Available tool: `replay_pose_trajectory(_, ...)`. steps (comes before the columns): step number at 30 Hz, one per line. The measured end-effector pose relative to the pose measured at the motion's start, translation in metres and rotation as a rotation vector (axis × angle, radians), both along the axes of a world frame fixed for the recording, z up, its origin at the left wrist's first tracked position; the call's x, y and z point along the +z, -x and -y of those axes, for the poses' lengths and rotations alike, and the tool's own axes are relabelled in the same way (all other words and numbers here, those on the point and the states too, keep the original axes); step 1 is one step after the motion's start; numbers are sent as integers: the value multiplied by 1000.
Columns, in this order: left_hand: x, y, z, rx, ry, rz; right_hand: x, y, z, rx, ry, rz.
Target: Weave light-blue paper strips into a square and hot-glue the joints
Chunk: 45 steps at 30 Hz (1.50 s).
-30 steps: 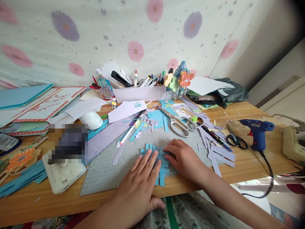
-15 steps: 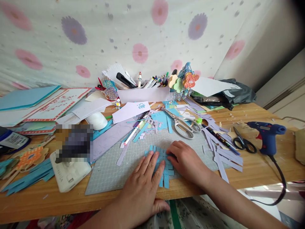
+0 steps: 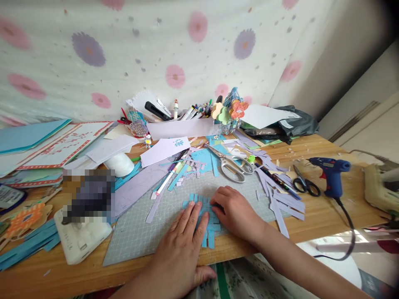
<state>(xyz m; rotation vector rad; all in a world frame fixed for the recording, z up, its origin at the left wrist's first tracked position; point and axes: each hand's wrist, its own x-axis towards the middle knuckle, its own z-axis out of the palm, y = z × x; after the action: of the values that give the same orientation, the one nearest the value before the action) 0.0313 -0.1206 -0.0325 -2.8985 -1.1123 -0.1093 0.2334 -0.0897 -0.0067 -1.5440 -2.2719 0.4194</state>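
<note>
A small woven piece of light blue paper strips (image 3: 213, 227) lies on the grey gridded cutting mat (image 3: 134, 238) near the table's front edge. Flat across its left side rests my left hand (image 3: 182, 236), fingers stretched out and the thumb apart toward the table edge. My right hand (image 3: 238, 211) is at the weave's right side, its fingers curled and pinched at the strip ends; the fingertips are partly hidden. Behind the hands, silver-handled scissors (image 3: 233, 169) lie on the mat. Part of the weave is covered by both hands.
A blue hot glue gun (image 3: 333, 176) and small black scissors (image 3: 307, 185) lie at right, beside purple paper strips (image 3: 288, 203). Pens and paper scraps (image 3: 193, 164) litter the mat's back. At left are a white device (image 3: 82, 243) and loose blue strips (image 3: 31, 243).
The camera view has swung slightly and back, shifting everything in the picture. Both hands stay at the woven paper, with only slight movement of the right fingers at its edge.
</note>
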Motion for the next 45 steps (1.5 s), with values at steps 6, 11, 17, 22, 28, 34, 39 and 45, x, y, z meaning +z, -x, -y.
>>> replay_pose_trajectory(6,-16,7,-8,-96,-318,68,15,-43,7,-108,-289,-193)
replay_pose_trajectory(11,-16,8,-13,-117,-409,85,19,-164,18,-877,-647,-181)
replay_pose_trajectory(17,-10,4,-8,-94,-380,65,-4,-251,27,-1300,-285,-192)
replay_pose_trajectory(22,-2,1,1,-22,-243,19,6,-248,22,-1266,-110,-160)
replay_pose_trajectory(28,1,-1,5,37,-57,2,24,-161,30,-737,19,-899)
replay_pose_trajectory(34,2,-5,4,58,27,-18,24,-73,18,-261,626,-702)
replay_pose_trajectory(39,2,-6,3,63,63,-13,32,-63,5,-239,717,-544)
replay_pose_trajectory(45,3,-5,5,66,88,1,34,-64,-2,-218,735,-445)
